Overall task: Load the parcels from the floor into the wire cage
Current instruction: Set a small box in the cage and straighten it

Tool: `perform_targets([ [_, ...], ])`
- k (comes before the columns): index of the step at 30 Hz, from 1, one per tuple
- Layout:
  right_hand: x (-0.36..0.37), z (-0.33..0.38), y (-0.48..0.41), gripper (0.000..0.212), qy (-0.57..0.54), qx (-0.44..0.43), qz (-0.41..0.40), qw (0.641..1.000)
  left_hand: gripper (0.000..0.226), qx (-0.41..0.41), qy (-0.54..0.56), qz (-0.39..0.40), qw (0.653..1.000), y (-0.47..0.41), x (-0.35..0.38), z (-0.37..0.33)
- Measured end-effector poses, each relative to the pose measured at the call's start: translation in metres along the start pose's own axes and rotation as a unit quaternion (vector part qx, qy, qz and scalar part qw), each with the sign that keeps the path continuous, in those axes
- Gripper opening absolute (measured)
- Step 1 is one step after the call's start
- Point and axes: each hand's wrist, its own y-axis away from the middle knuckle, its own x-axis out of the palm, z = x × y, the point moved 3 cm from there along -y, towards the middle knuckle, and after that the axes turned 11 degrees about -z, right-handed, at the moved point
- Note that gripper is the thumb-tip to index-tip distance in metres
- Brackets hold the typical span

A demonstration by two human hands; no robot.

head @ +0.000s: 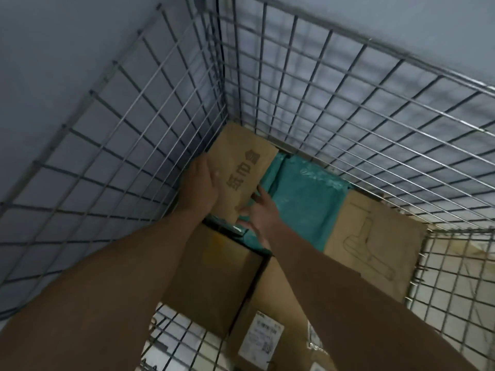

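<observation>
- Parcels fill the floor of the wire cage (pixel 348 103). A printed carton (pixel 241 175), brown with dark characters on its top face, sits tilted in the cage's far corner, one end against the mesh.
- The person's left hand (pixel 199 187) is pressed flat on the carton's left side, on the cage's left-wall side, with fingers together and thumb on the top face.
- The right hand (pixel 261 218) is spread at the carton's near right corner. The forefinger lies straight along the edge, and the thumb seems to rest on the near end, though blur hides the contact.
- A teal mailer bag (pixel 308 204) lies against the cage's back wall, partly under the printed carton.
- A carton with a line drawing (pixel 375 242) lies by the cage's right wall, touching the bag.
- A dark carton (pixel 214 277) and a labelled carton (pixel 267 303) sit side by side at the cage's near side, beneath the forearms.
- A pale wall (pixel 67 62) stands behind the cage.
</observation>
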Motion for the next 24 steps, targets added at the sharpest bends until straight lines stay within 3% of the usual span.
perform_targets([
  [3,0.009,0.01,-0.012,0.087,0.006,-0.039,-0.023,0.999,0.053,0.084,-0.09,-0.013,0.992,-0.017,0.016,0.012],
  [9,0.021,0.034,-0.033,0.082,0.021,-0.096,-0.09,0.991,0.058,0.183,-0.091,0.028,0.978,-0.034,0.011,-0.005],
  [15,0.022,0.05,-0.031,0.074,0.132,-0.147,-0.11,0.974,0.071,0.169,-0.134,0.07,0.974,-0.044,0.006,-0.022],
  [19,0.016,0.069,-0.016,0.063,0.346,-0.18,-0.103,0.915,0.062,0.152,-0.191,0.109,0.964,-0.047,-0.002,-0.035],
  [24,0.001,0.116,0.036,0.063,0.559,-0.258,-0.083,0.784,0.065,0.2,-0.237,0.127,0.942,-0.037,-0.058,-0.086],
])
